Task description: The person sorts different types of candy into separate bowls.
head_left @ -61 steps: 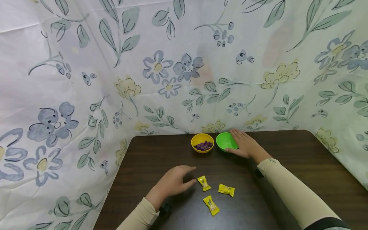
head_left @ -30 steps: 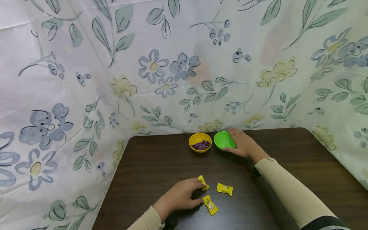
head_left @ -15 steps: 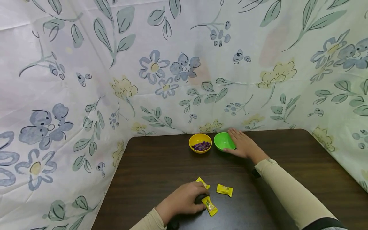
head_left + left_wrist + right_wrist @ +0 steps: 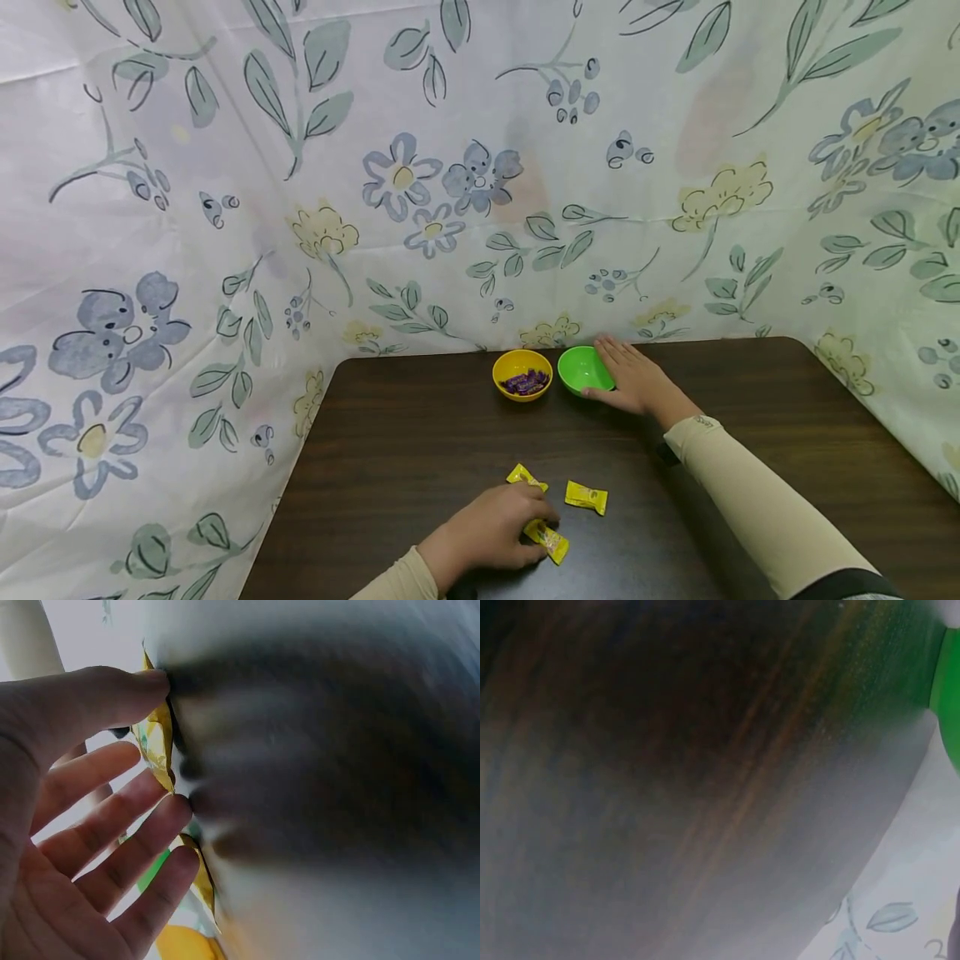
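My left hand [image 4: 491, 527] reaches over the front yellow-wrapped candy [image 4: 553, 543] on the table. In the left wrist view the fingers [image 4: 154, 836] are spread and slightly bent, and the thumb tip overlaps one end of this yellow wrapper [image 4: 156, 742]. A firm pinch is not visible. Another yellow-wrapped candy [image 4: 522, 476] lies just beyond the knuckles, partly covered. The third yellow candy [image 4: 587, 497] lies apart to the right. At the back, my right hand [image 4: 636, 379] rests with straight fingers along the right side of the green bowl [image 4: 581, 369].
Left of the green bowl stands a yellow bowl [image 4: 502, 385] holding several purple-wrapped candies [image 4: 525, 382]. Both bowls sit near the far edge of the dark wooden table [image 4: 420, 417]. A floral cloth [image 4: 450, 275] hangs behind and beside the table.
My left hand has moved right and toward me, from beside the candies onto the front one. The candy beyond it has shifted slightly leftward. My right hand stays at the green bowl.
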Tool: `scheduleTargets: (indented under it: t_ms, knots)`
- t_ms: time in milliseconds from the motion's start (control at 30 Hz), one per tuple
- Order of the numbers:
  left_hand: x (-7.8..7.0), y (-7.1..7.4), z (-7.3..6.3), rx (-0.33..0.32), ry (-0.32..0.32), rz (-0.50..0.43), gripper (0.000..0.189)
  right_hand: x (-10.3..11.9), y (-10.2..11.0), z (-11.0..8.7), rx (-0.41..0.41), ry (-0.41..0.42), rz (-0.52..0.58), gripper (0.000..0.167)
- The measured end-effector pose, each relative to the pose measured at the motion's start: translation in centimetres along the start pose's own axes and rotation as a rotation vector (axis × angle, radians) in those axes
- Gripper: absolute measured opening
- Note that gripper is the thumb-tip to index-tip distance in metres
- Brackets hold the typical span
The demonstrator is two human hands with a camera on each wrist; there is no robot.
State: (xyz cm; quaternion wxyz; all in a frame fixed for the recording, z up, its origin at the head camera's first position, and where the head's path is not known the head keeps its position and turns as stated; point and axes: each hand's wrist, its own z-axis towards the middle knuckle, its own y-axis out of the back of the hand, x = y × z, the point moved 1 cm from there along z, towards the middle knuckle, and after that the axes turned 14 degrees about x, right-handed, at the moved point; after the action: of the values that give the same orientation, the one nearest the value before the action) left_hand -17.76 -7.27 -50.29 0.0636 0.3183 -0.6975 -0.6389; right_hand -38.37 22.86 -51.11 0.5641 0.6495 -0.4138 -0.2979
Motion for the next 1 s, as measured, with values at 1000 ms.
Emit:
scheduleTargets:
  t_ms: [1000]
  knots:
    - [-1.0, -0.4, 2.1, -0.026, 0.015, 0.043, 0.022, 0.0, -0.2, 0.1, -0.01, -0.003, 0.006, 0.108]
